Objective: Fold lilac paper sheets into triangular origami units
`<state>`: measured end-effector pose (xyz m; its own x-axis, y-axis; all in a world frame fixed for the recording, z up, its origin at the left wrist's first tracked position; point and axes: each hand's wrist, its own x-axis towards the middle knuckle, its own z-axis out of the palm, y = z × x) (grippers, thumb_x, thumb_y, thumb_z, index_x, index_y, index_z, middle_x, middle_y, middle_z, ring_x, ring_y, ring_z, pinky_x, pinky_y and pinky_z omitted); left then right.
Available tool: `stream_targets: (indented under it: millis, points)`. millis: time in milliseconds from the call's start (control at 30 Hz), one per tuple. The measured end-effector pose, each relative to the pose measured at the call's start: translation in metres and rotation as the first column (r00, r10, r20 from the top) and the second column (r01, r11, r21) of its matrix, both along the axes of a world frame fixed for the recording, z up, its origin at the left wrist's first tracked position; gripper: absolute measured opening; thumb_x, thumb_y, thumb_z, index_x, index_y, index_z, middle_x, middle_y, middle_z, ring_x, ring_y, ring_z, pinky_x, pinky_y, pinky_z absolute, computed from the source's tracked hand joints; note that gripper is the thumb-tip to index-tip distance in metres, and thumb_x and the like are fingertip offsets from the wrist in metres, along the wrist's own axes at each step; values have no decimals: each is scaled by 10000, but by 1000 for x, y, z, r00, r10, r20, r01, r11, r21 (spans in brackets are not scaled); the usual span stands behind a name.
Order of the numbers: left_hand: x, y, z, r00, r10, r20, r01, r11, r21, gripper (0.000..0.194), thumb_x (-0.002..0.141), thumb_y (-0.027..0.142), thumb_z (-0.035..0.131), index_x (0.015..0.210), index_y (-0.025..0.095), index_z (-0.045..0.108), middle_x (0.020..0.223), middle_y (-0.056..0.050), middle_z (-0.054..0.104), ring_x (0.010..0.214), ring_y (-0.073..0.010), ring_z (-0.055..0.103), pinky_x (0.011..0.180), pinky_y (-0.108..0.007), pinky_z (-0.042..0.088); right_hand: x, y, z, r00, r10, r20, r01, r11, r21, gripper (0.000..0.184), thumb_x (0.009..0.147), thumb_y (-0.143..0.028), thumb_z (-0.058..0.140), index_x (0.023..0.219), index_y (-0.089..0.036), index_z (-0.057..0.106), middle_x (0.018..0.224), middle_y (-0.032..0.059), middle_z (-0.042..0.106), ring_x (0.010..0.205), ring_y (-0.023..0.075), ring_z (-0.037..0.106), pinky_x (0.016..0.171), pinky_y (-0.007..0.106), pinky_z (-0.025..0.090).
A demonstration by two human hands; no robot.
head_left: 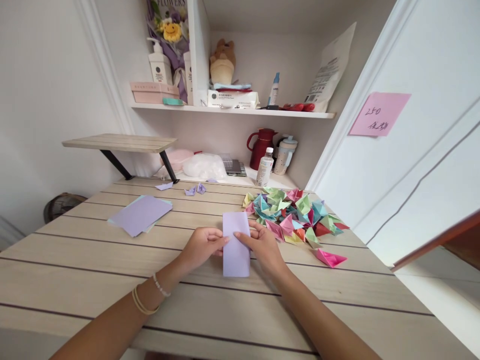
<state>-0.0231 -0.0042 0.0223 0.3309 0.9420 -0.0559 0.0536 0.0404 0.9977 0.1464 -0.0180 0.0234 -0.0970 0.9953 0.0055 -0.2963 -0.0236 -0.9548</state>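
Observation:
A lavender sheet of paper, folded into a tall narrow rectangle, is held upright between both hands over the table. My left hand pinches its left edge, thumb in front and fingers behind. My right hand grips the right edge, its thumb lying flat across the front face and the fingers hidden partly behind. Just beyond my right hand lies a heap of folded paper boats in many colours. One pink paper boat sits apart at the near right of that heap.
Lavender and pale-blue paper sheets are stacked at the left. Small purple paper boats lie near the back edge of the slatted table. Behind stand a raised wooden stand, a bottle and a red jug.

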Motion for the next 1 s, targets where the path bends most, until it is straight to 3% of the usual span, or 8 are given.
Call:
stream_targets:
  millis: [667, 1000]
  points:
    - [0, -1, 3, 1000, -13, -19, 13, 1000, -2, 270, 659, 369, 653, 749, 116, 639, 744, -69, 679, 658, -158, 630, 599, -264, 520, 0, 1, -1, 1000, 14, 1, -14, 1000, -5, 465, 599, -348, 711, 998, -166, 555, 691, 44, 681, 585, 195, 629, 522, 289, 476]
    - [1, -3, 4, 997, -59, -43, 58, 998, -31, 279, 671, 372, 636, 757, 107, 649, 729, -77, 681, 664, -167, 635, 576, -252, 504, -2, -1, -3, 999, -6, -45, 5, 1000, -20, 369, 594, -311, 700, 893, -163, 543, 721, 45, 668, 562, 168, 604, 501, 264, 452]
